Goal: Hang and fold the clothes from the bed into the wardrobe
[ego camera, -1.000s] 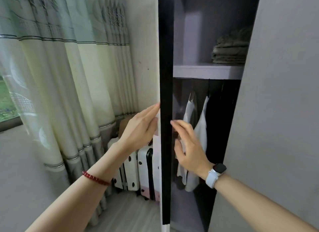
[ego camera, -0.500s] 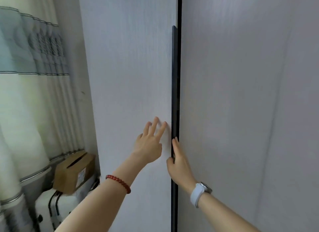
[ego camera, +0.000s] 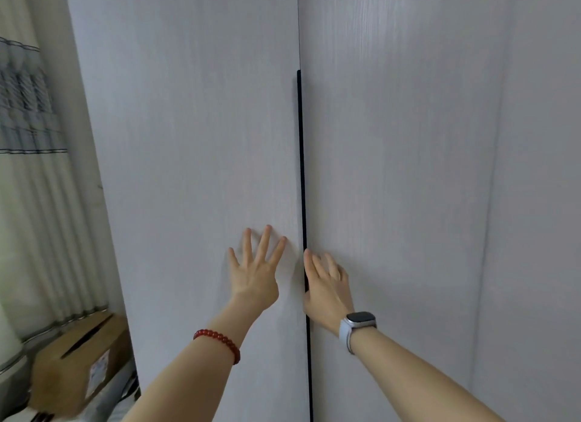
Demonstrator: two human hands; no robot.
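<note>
Wardrobe (ego camera: 408, 138) fills view: pale wood-grain doors, black edge strip (ego camera: 301, 170) at the seam. Left door (ego camera: 188, 123) now flush shut; a second ago it stood ajar, showing hanging clothes. Left hand (ego camera: 256, 272) flat on it, fingers spread. Right hand (ego camera: 327, 291) flat beside seam, fingers straight. Cardboard box (ego camera: 75, 362) lower left.

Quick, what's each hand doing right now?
Left hand: open, fingers spread, flat on the left wardrobe door.
Right hand: open, at the dark door edge, holding nothing.
</note>
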